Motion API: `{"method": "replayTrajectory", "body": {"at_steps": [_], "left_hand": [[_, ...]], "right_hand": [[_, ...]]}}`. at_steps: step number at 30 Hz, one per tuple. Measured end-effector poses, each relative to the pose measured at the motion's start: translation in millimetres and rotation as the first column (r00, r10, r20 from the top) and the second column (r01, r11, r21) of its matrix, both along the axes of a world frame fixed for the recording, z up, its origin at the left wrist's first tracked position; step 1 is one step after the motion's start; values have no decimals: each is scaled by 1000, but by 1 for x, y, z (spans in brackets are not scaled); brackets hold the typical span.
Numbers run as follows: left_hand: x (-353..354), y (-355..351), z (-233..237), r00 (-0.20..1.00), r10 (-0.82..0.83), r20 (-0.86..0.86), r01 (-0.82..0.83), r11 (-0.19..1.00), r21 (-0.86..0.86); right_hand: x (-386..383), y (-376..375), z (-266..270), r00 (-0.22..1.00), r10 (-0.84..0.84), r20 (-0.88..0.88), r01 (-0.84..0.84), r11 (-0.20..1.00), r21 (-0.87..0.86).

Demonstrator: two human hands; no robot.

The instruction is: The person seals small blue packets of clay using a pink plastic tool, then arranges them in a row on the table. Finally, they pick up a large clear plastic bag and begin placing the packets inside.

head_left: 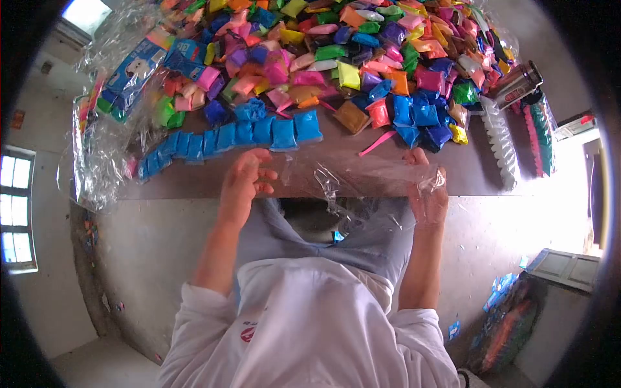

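Note:
A clear plastic bag [352,173] stretches across the table's front edge, thin and crumpled, its lower part hanging above the lap. My right hand [428,191] grips its right end with curled fingers. At the bag's left end, my left hand [246,181] is raised with bent fingers apart and nothing visible in them. Just beyond that hand lies a curved row of several small blue packets [226,137], side by side on the brown table [252,169]. A pink strip [377,143] lies on the table beyond the bag.
A large heap of small multicoloured packets [323,55] covers the back of the table. Clear plastic wrapping [97,155] and a blue printed pack [136,68] are at left. A dark bottle [517,84] and stacked clear plastic pieces [499,145] stand at right.

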State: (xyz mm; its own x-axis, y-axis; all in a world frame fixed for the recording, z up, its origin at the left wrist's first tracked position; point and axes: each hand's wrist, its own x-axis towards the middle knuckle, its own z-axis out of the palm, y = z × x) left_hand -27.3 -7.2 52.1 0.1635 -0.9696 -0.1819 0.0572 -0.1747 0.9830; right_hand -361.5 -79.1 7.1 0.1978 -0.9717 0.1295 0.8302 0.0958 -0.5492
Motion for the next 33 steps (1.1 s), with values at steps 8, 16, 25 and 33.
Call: {"method": "replayTrajectory", "body": {"at_steps": [8,16,25,33], "left_hand": [[-27,-1,-16,987,-140,-78,142,990,25],[-13,-10,-28,952,-28,-306,63,993,104],[-25,-13,-27,883,-117,-454,172,982,81],[-26,-18,-2,998,62,15,-61,995,-76]], "right_hand": [[26,3,-1,995,-100,-18,101,967,234],[42,-1,-4,992,-93,89,70,970,234],[67,7,-7,989,-93,111,63,967,246],[25,2,-3,991,-89,-97,102,984,149]]}}
